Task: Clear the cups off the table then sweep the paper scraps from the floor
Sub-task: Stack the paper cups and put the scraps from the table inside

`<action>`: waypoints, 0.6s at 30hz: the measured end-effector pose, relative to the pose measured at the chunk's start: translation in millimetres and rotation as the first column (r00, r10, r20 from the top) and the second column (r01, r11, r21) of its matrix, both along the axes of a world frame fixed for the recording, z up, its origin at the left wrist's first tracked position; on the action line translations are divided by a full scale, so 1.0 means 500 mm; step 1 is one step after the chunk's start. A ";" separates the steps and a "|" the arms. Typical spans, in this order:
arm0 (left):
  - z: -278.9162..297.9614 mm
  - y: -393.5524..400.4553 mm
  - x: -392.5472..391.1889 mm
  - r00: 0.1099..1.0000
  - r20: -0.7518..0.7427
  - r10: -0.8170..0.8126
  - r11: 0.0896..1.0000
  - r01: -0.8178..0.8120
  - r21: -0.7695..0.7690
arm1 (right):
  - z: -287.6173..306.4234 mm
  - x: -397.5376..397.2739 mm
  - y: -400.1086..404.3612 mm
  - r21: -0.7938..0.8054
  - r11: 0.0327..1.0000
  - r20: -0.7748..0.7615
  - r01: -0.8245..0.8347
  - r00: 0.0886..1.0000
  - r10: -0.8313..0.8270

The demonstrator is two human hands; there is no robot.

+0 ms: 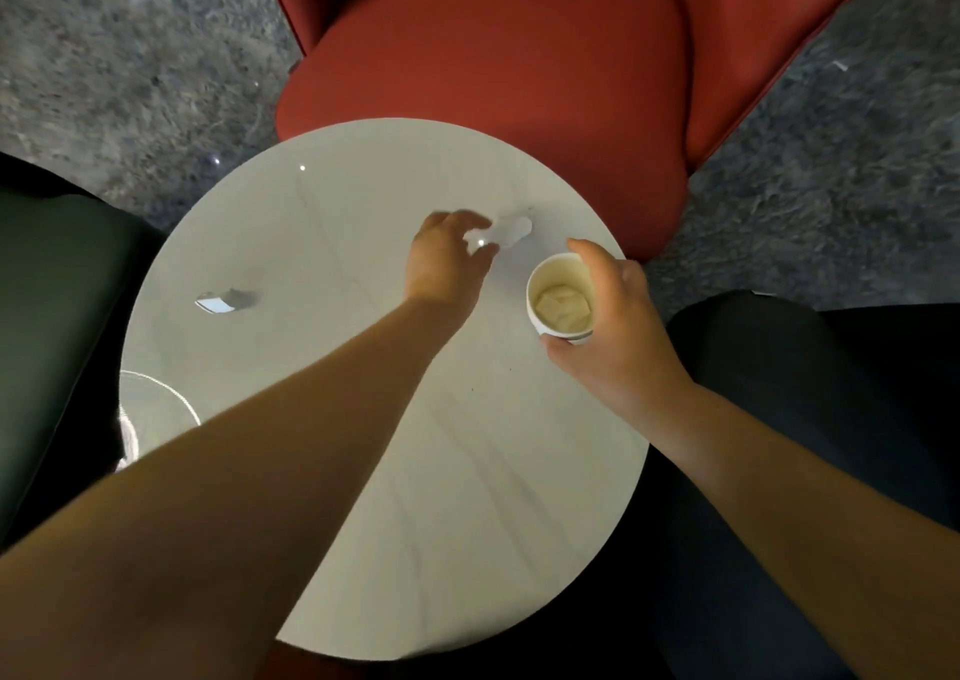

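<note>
My left forearm crosses the frame from bottom left, running over the round white table (pixel 426 523) to my left hand (pixel 447 258), which is near the far side of the top. Its fingers are curled down onto a crumpled white scrap (pixel 501 232) lying on the table; the picture is blurred there, so I can't tell whether they pinch it or just touch it. My right hand (pixel 610 316) is wrapped round a paper cup (pixel 560 297) at the right edge of the table, thumb on the near side, fingers on the far side. The cup is upright, mouth open to the camera, with a pale wad inside (looks like crumpled paper, can't confirm). No readable writing or logo on the cup from this angle; only the rim and interior show. A red upholstered chair (pixel 519 71) sits beyond the table, and a dark green seat (pixel 57 316) is at left. Grey carpet (pixel 130 82) is around them, with a few small pale scraps (pixel 839 65) on it, well apart from the table.
</note>
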State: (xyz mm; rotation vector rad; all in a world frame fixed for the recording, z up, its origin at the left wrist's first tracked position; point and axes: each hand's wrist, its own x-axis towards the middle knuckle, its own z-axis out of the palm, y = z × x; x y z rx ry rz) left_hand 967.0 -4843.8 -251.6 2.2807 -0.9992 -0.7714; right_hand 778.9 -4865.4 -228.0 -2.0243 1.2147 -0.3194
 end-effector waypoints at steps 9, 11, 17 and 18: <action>-0.066 -0.099 -0.002 0.969 0.183 -0.168 0.973 0.132 0.190 | -0.015 -0.009 -0.015 -0.011 1.000 -0.005 0.028 1.000 -0.028; -0.069 -0.097 -0.003 0.974 0.170 -0.153 0.976 0.122 0.178 | -0.017 -0.010 -0.015 0.007 0.999 0.005 0.040 0.999 -0.040; -0.055 -0.062 0.000 0.998 0.022 -0.052 0.988 0.049 0.144 | -0.012 -0.005 -0.012 0.032 0.999 -0.017 0.031 0.999 -0.030; -0.046 -0.054 0.001 0.999 -0.035 0.012 0.993 -0.008 0.115 | -0.011 -0.003 -0.012 0.043 0.999 -0.026 0.024 0.999 -0.023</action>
